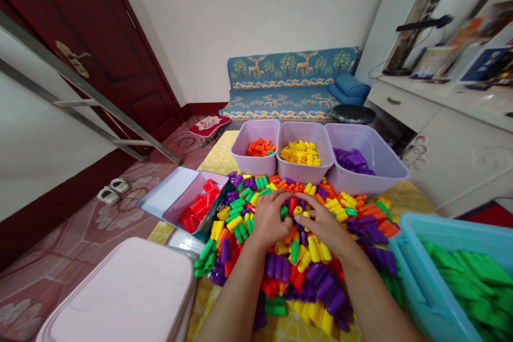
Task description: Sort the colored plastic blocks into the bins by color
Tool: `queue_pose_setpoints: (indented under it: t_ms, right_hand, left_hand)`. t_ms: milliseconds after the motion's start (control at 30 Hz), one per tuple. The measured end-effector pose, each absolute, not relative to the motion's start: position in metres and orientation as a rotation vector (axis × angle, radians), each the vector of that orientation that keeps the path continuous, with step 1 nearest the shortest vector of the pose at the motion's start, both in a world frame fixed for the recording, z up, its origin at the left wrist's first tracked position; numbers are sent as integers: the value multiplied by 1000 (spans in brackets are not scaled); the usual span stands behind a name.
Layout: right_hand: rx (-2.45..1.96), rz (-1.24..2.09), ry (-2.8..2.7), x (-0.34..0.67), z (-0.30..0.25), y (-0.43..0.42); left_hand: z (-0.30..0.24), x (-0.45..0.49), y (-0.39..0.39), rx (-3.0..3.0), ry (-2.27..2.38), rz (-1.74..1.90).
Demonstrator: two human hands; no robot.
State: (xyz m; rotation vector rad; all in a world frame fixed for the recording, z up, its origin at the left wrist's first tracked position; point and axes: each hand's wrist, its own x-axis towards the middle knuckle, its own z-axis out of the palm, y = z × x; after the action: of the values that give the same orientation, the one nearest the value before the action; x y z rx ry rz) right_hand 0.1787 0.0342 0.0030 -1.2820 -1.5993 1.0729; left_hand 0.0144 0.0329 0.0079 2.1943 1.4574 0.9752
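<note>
A big heap of coloured plastic pieces (pixel 288 256), red, orange, yellow, green and purple, lies on a yellow patterned table (pixel 218 157). Both my hands rest on the top of the heap, side by side. My left hand (pixel 269 219) lies with its fingers curled down into the pieces. My right hand (pixel 323 222) has its fingers bent around small pieces near a red one; what it grips I cannot make out.
Three lilac bins stand behind the heap: orange pieces (pixel 260 147), yellow pieces (pixel 300 152), purple pieces (pixel 352 160). A bin with red pieces (pixel 198 206) is at the left, a blue bin with green pieces (pixel 465 272) at the right, a white lid (pixel 124 294) front left.
</note>
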Motion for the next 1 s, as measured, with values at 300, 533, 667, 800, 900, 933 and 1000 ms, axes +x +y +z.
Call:
queue_pose_setpoints:
  t_ms: [300,533,667,800,900,933,1000]
  right_hand:
    - [-1094,1224,-1482,169,20,29]
    - [-1094,1216,-1481,168,13,33]
    - [-1123,1183,-1536,167,16,31]
    - [-1137,1145,-1587,165,17,30]
    - [-1170,1060,-1577,164,16,30]
    - [-1188,1031,-1565,164,15,31]
    - [-1230,967,-1537,164,13,32]
  left_hand:
    - [-9,15,41,1688,1190,1359]
    - [-3,14,40,1645,1170,1362]
    - [-3,12,41,1666,1307,1346]
    - [-4,12,41,1663,1338,1360]
    - [-3,12,40,1694,1229,1376]
    - [-3,12,40,1709,1192,1374]
    - [-3,12,40,1730,1156,1361]
